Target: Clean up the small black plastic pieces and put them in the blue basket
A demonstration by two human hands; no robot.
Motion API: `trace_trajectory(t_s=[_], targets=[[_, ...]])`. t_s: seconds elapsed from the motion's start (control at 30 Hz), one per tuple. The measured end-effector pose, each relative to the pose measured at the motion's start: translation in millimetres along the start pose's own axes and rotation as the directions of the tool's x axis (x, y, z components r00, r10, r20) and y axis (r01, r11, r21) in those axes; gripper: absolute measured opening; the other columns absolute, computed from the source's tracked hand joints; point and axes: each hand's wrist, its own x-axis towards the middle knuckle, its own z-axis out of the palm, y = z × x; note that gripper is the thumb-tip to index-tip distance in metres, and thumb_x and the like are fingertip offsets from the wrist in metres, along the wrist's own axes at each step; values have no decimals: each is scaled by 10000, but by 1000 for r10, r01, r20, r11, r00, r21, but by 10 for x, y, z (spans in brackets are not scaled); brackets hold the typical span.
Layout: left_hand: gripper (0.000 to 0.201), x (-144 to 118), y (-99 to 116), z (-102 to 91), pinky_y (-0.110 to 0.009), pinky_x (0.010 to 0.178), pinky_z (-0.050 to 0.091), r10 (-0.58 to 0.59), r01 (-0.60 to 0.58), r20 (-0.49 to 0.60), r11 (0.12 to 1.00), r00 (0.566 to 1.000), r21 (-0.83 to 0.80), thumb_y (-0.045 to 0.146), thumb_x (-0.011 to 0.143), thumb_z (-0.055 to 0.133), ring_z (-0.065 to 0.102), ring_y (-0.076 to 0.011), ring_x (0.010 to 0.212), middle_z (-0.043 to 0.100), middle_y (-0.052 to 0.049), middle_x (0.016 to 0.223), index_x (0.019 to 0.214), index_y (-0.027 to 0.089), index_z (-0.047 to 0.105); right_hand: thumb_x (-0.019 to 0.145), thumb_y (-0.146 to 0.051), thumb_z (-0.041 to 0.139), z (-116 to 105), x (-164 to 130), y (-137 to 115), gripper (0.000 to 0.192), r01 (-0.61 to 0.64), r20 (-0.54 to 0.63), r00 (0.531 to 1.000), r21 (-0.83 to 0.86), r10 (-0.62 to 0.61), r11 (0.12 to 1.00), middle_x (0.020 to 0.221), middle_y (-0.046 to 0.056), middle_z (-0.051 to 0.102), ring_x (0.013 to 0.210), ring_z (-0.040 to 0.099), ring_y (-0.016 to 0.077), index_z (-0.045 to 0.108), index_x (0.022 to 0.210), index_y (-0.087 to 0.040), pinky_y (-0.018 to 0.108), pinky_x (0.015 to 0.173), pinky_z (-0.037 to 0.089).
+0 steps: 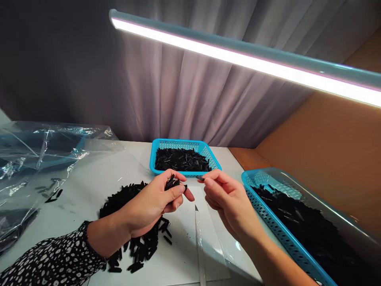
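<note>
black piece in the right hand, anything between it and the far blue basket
Nothing visible. The right hand pinches a black piece just in front of the far basket, with only bare table between. The left hand, holding more pieces, sits beside that path, not across it.

A long tube lamp (244, 59) runs lit across the top of the view, slanting down to the right. Behind the white table (98, 174) hangs a pleated grey curtain (190, 103). Crumpled clear plastic sheeting (35, 159) lies over the table's left side, with what may be a few dark bits beneath it. A brown cardboard wall (327, 159) stands at the right. A clear strip (201, 238) lies flat on the table near its front edge.
</note>
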Motion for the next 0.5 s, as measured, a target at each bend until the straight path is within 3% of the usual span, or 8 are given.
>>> trace_trajectory(t_s=[0.1,0.2,0.27,0.33,0.4,0.5], targets=[[134,10,-16,6,-266,541,206,8,-8,-15,1000,1000,29,286,932,566,353,-63,550,659,1,782,972,198,472,811,-418,584,5,56,8,218,-179,92,983,291,159,940,500,-95,362,428,113,75,513,730,-228,207,393,125],[177,9,-22,9,-268,542,197,9,-8,-17,999,1000,39,323,914,589,358,-65,545,656,2,766,955,206,462,835,-470,569,39,65,29,313,-263,145,961,232,234,937,564,-64,471,421,127,56,492,681,-208,208,400,105],[213,5,-24,11,-264,543,193,11,-10,-7,999,1000,38,356,899,610,362,-65,543,637,17,732,950,209,464,843,-501,617,70,42,54,325,-211,135,971,73,199,975,571,-59,495,431,179,60,566,742,-196,213,412,142],[255,1,-26,15,-261,546,190,10,-10,-2,999,1000,42,396,876,638,364,-68,538,583,48,654,932,213,469,832,-485,670,93,8,81,302,-82,120,988,-108,94,991,600,-33,559,473,287,85,656,861,-185,226,444,223],[302,-1,-24,23,-262,548,191,14,-14,1,999,1000,47,428,844,673,364,-71,533,567,54,628,898,215,467,836,-451,682,103,-27,96,285,39,100,995,-258,-14,965,620,-5,607,522,355,112,715,903,-176,249,483,277],[335,-2,-12,37,-265,550,193,23,-23,12,999,1000,34,440,822,698,355,-66,532,627,18,690,856,211,457,849,-412,667,97,-59,91,254,121,59,993,-370,-107,921,587,7,611,519,375,128,761,837,-176,271,486,299]])
